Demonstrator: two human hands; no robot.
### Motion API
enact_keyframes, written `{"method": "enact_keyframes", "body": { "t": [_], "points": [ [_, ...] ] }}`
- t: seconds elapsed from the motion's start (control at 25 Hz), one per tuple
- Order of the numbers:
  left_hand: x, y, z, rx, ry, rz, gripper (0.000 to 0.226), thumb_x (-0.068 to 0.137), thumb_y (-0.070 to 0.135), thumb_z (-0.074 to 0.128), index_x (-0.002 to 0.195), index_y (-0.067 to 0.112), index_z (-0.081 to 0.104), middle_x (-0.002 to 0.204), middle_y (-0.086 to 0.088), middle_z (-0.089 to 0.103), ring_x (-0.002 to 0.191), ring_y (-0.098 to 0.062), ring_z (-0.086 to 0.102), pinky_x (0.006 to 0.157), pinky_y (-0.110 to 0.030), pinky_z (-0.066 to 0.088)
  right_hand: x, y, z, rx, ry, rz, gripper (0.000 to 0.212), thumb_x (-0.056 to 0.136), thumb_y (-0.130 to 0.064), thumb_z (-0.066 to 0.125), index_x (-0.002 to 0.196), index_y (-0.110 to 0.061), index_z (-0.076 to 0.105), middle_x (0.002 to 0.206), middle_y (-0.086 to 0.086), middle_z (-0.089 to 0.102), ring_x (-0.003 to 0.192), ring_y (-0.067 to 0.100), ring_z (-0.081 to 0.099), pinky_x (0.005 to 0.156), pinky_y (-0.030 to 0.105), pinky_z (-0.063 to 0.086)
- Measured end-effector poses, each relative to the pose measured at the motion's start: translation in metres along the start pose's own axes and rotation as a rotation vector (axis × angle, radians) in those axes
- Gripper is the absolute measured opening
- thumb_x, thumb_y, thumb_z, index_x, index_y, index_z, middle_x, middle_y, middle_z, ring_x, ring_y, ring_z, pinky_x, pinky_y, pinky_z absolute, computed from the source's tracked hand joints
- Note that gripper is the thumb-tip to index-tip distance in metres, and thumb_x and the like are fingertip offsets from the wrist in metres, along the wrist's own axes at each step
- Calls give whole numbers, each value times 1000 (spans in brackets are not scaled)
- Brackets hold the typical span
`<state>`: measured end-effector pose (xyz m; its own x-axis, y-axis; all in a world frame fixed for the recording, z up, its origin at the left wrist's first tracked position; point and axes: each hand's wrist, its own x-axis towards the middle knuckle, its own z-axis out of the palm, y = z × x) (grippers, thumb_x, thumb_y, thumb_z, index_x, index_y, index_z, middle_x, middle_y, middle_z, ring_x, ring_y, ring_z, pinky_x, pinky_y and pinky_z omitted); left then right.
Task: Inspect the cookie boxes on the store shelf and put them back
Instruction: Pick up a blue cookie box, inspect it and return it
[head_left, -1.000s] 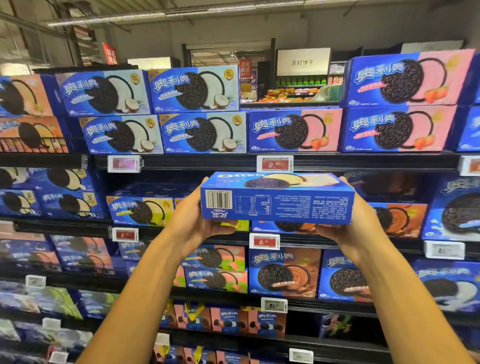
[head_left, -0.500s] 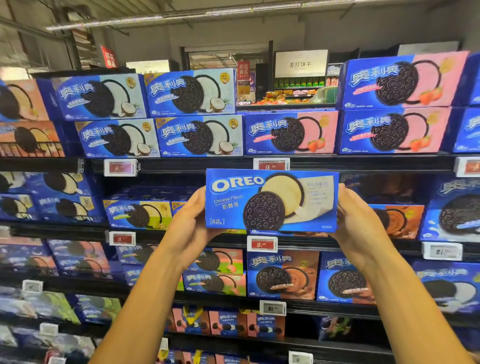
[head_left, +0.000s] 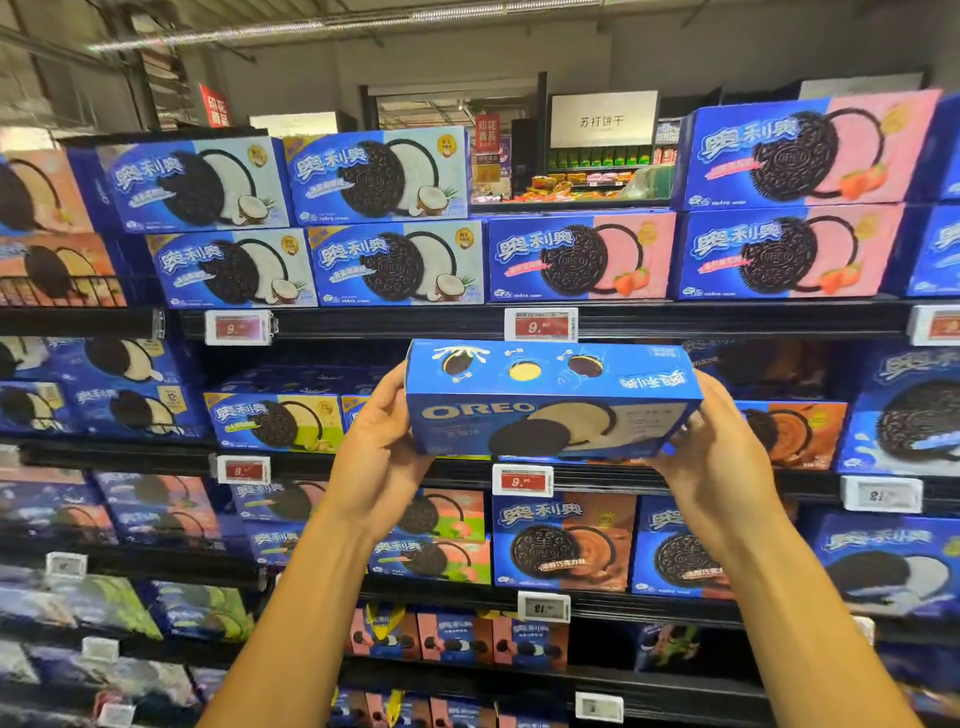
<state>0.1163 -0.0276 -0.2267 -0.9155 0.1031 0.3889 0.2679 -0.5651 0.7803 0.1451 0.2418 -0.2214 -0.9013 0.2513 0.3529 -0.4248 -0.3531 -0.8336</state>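
up near the middle shelf (head_left: 727, 480), holding cookie box (head_left: 550, 400) by both ends, left hand (head_left: 382, 441) and right hand (head_left: 714, 447) clamped on, tipped to show its top.

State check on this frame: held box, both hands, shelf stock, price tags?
Oreo box: off the shelf, held level in the air, tilted so top panel and front both show.
Left hand: gripping the box's left end.
Right hand: gripping the box's right end.
Coconut boxes: shelved, stacked two high.
Strawberry boxes: shelved, stacked.
Price tag: clipped to shelf edge.

Oreo box (head_left: 550, 400) between both hands
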Motion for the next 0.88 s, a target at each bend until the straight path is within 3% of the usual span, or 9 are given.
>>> {"method": "enact_keyframes", "body": {
  "t": [0.16,0.32,0.44,0.6,0.68,0.76,0.88],
  "points": [
    [-3,-9,6,-40,9,69,47,91,5,49,139,6,51,133,-15,62,112,-28,64,95,-42,54,-8,4,-2,44,-14,-115,21,103,-30,46,113,-21,62,110,-3,71,96,13,68,70,30,57],
    [-7,-17,9,-57,-28,100,45,84,3,53,129,1,54,119,-14,69,109,-33,66,87,-49,58,-12,8,-11,70,-6,-162,22,107,-18,40,117,-15,60,109,3,68,97,21,63,70,27,54],
    [-7,-23,11,-50,-6,96,46,84,1,53,130,-3,51,121,-17,67,115,-41,60,93,-60,52,-13,8,-18,57,-14,-169,23,104,-20,44,119,-16,61,112,4,69,101,23,64,75,30,55],
    [-9,-30,20,-79,-13,76,48,78,15,69,125,8,59,117,-9,72,108,-28,67,93,-43,55,-13,2,-30,9,-12,-136,29,104,-33,43,118,-24,67,118,-2,71,107,16,66,81,33,54],
    [-9,-34,23,-102,17,27,39,83,20,62,121,14,66,118,-6,73,106,-22,69,88,-37,59,-14,0,-40,5,-35,-91,36,105,-40,40,123,-26,68,123,-1,70,112,16,66,83,33,54],
    [-8,-39,25,-101,47,-41,33,91,23,50,114,20,73,119,-6,72,105,-20,70,81,-33,60,-16,0,-49,18,-83,-35,36,106,-33,42,133,-20,62,127,4,69,116,22,65,89,37,56],
    [-9,-42,31,-59,74,-158,31,90,32,53,110,25,76,119,-5,72,101,-19,71,77,-36,61,-22,0,-61,68,-142,61,38,99,-32,46,129,-19,66,125,7,71,111,22,69,83,34,59]
  ]
}}
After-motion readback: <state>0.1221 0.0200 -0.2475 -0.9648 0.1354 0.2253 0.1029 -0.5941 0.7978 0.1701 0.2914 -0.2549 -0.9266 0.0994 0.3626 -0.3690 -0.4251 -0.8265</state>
